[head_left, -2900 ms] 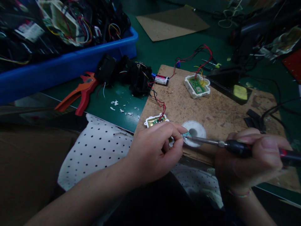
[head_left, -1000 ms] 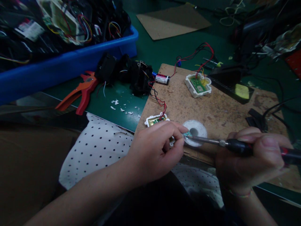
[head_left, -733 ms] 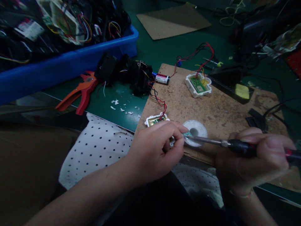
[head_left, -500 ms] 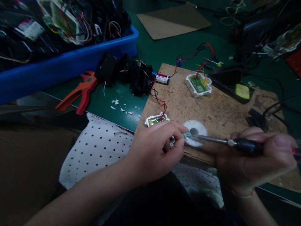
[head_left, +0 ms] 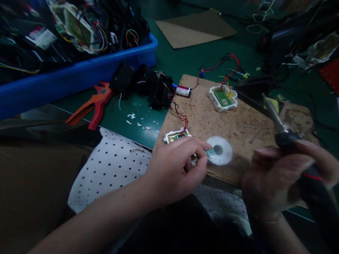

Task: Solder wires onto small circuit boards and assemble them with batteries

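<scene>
Between its thumb and fingertips, my left hand [head_left: 180,165] pinches a small green circuit board [head_left: 211,152] at the edge of a round whitish spool [head_left: 224,151]. Partly under that hand sits a white housing [head_left: 169,137] with a board inside and red and black wires. My right hand [head_left: 286,173] is wrapped round a soldering iron [head_left: 287,141], its tip pointing up and away, apart from the small board. A second white housing [head_left: 224,98] with a green board lies further back on the brown board [head_left: 196,116].
A blue bin [head_left: 79,72] full of black parts and wires stands at the left. Near it are orange-red pliers [head_left: 96,104], black housings [head_left: 160,90] and a battery [head_left: 183,91]. Behind the iron is a yellow sponge [head_left: 272,105]; cardboard [head_left: 196,30] lies at the back.
My right hand has turned the soldering iron, lifting its tip off the small board and swinging it up and to the right. My left hand keeps its hold in nearly the same place.
</scene>
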Motion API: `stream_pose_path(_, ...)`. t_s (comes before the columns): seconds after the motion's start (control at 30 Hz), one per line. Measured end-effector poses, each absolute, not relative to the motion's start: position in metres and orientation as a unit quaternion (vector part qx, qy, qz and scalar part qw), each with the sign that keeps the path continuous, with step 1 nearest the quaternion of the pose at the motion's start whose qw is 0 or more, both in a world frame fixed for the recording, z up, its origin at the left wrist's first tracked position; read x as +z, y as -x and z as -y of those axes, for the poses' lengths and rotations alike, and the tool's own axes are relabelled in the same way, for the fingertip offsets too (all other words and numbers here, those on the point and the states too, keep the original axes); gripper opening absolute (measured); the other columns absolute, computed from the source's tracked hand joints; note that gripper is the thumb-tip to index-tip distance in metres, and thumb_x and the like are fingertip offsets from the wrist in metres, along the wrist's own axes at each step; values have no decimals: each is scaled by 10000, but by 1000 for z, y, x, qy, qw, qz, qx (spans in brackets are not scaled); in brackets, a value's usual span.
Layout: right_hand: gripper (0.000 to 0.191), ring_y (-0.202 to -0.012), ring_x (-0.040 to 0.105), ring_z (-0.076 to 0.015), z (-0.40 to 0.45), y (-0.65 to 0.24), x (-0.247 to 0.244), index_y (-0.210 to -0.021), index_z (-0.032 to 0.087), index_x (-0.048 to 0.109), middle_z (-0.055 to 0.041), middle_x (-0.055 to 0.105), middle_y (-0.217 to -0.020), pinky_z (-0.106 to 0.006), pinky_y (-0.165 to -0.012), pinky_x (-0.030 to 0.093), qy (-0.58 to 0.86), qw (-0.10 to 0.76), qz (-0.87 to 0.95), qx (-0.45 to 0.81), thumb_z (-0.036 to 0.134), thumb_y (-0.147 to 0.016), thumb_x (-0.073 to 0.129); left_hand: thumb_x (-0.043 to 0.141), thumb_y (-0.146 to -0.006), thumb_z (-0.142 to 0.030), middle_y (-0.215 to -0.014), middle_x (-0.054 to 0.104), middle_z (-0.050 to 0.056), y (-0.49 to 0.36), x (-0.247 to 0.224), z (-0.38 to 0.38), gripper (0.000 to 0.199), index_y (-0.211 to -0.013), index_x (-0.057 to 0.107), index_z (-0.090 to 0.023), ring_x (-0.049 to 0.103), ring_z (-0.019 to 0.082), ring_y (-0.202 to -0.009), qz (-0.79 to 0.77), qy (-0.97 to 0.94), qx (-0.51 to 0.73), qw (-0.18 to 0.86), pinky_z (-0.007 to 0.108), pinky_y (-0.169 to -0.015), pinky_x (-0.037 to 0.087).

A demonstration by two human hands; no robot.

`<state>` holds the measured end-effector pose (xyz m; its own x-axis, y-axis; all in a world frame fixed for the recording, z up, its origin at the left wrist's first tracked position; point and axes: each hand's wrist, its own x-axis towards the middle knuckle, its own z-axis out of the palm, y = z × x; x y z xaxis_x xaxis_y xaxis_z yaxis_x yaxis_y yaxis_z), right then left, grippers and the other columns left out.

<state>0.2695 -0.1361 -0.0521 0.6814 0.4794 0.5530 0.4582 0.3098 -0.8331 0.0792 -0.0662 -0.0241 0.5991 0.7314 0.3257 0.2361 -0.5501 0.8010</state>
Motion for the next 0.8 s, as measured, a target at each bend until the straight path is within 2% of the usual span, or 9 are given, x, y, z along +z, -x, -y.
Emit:
stream_pose_path(0.13, 577, -887, 716, -167, 130, -257, -46, -1243, 325, 634, -7, 623, -1142, -363, -839, 583, 579, 644, 498, 36, 155, -716, 796, 632, -867, -99, -1075, 758, 6, -79, -24, 66, 113, -804, 578, -175, 672, 95, -746, -294, -817, 333, 369, 249, -709, 525)
stream_pose_path(0.2, 733, -994, 709, -202, 128, -257, -47, -1319, 335, 582, -10, 620, -1191, -426, -985, 548, 565, 630, 527, 79, 147, -655, 830, 631, -869, -105, -1092, 754, 3, -79, -24, 67, 101, -813, 582, -174, 642, 79, -691, -295, -816, 332, 369, 239, -674, 517)
stream_pose_path(0.27, 813, -1059, 691, -223, 125, -258, -50, -1349, 335, 549, -8, 624, -1208, -465, -1063, 506, 558, 622, 540, 99, 160, -614, 850, 625, -876, -114, -1088, 753, 8, -79, -24, 67, 96, -813, 584, -174, 642, 86, -702, -297, -816, 332, 368, 238, -663, 516)
stream_pose_path(0.6, 821, -1118, 670, -242, 124, -259, -53, -1350, 338, 521, -29, 608, -1282, -531, -1105, 483, 565, 607, 539, 148, 152, -619, 844, 598, -904, -126, -1081, 756, 24, -78, -24, 67, 96, -823, 598, -178, 695, 120, -821, -289, -818, 333, 368, 225, -640, 537)
stream_pose_path(0.7, 805, -1135, 670, -232, 124, -258, -49, -1351, 330, 518, -23, 623, -1249, -484, -1089, 503, 565, 604, 538, 164, 153, -638, 847, 605, -918, -138, -1108, 757, 27, -72, -23, 67, 54, -900, 635, -180, 683, 100, -762, -280, -819, 348, 361, 205, -594, 524)
stream_pose_path(0.8, 815, -1139, 669, -231, 124, -257, -46, -1341, 324, 535, -22, 637, -1208, -470, -1100, 501, 571, 603, 528, 177, 130, -619, 859, 638, -910, -159, -1109, 749, 31, -58, -23, 61, 90, -993, 649, -193, 637, 77, -658, -342, -776, 411, 335, 200, -531, 495)
